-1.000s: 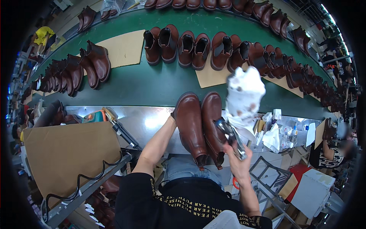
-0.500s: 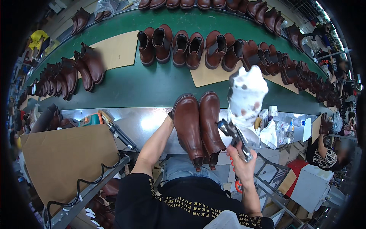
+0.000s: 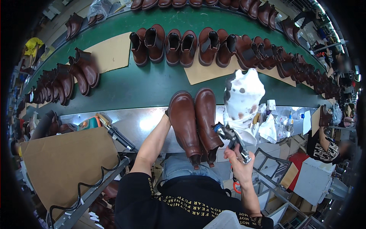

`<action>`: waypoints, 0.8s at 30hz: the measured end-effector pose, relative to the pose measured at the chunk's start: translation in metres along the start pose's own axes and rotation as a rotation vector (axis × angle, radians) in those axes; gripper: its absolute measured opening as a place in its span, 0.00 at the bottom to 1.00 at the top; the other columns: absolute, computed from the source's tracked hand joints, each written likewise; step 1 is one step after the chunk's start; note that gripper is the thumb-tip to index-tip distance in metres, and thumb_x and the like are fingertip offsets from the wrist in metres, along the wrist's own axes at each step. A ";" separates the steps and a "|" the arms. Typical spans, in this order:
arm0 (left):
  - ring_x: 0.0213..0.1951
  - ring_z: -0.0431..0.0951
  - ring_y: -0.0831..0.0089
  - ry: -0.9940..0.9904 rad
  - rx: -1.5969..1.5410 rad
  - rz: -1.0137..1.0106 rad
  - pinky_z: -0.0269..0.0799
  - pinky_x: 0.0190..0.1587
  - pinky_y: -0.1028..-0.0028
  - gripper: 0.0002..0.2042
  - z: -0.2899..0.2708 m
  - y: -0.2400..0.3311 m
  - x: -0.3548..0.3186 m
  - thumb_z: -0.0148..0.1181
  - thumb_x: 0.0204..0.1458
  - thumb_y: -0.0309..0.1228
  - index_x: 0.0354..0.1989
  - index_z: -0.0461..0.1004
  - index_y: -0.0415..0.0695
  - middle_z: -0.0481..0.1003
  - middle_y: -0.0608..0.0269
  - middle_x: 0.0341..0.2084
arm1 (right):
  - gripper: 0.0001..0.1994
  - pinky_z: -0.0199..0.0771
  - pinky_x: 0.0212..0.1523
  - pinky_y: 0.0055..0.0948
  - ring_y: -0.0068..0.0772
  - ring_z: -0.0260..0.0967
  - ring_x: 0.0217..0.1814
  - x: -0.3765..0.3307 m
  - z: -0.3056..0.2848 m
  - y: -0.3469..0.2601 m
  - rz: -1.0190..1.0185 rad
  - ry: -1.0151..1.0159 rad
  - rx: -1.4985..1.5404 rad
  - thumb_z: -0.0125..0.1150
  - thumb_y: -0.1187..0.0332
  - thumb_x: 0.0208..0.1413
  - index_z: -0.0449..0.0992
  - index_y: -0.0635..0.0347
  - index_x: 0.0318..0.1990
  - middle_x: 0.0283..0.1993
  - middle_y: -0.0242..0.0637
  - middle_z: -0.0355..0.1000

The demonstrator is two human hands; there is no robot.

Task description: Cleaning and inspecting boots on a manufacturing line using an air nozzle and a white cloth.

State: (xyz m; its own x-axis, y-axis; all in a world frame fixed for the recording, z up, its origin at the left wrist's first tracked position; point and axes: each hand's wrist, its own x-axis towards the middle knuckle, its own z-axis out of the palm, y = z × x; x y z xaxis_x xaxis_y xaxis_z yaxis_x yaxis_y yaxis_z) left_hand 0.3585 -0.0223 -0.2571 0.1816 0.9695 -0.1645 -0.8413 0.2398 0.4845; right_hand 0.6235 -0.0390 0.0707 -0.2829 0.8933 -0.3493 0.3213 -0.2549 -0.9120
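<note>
A pair of brown ankle boots (image 3: 183, 122) is in front of my waist, toes away from me, side by side. My left hand (image 3: 167, 113) reaches behind the left boot and holds the pair from beneath; most of its fingers are hidden. My right hand (image 3: 241, 162) is wrapped round a metal spray gun (image 3: 231, 138), whose nozzle end is close to the right boot's shaft. A red-orange coiled hose (image 3: 236, 187) hangs below that hand. Just beyond the gun rises a rounded form under a white, brown-stained cloth (image 3: 244, 95).
Rows of brown boots (image 3: 179, 47) stand across the green conveyor belt (image 3: 141, 87), some on cardboard sheets (image 3: 114, 53). Bottles (image 3: 283, 121) and white cloths lie right on the metal ledge (image 3: 133, 116). A dark tool (image 3: 118, 135) and large cardboard (image 3: 72, 164) are left. Another person (image 3: 324, 149) is at right.
The boots in my left hand have shifted slightly left and away in view. The spray gun has moved a little left, staying beside them. Most of the surroundings shift slightly with the view.
</note>
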 end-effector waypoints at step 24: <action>0.48 0.71 0.68 -0.034 -0.189 -0.094 0.66 0.55 0.67 0.16 -0.016 -0.012 0.009 0.44 0.59 0.33 0.53 0.65 0.39 0.70 0.54 0.48 | 0.08 0.62 0.26 0.18 0.14 0.58 0.25 0.020 0.017 0.004 -0.077 0.007 -0.031 0.64 0.73 0.49 0.74 0.70 0.33 0.22 0.28 0.67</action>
State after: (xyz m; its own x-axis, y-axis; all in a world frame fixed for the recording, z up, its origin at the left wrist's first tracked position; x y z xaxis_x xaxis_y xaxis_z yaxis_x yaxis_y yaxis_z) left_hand 0.3616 -0.0173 -0.2783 0.2782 0.9453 -0.1704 -0.8997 0.3186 0.2985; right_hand 0.6038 -0.0282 0.0562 -0.3020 0.9122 -0.2769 0.3264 -0.1740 -0.9291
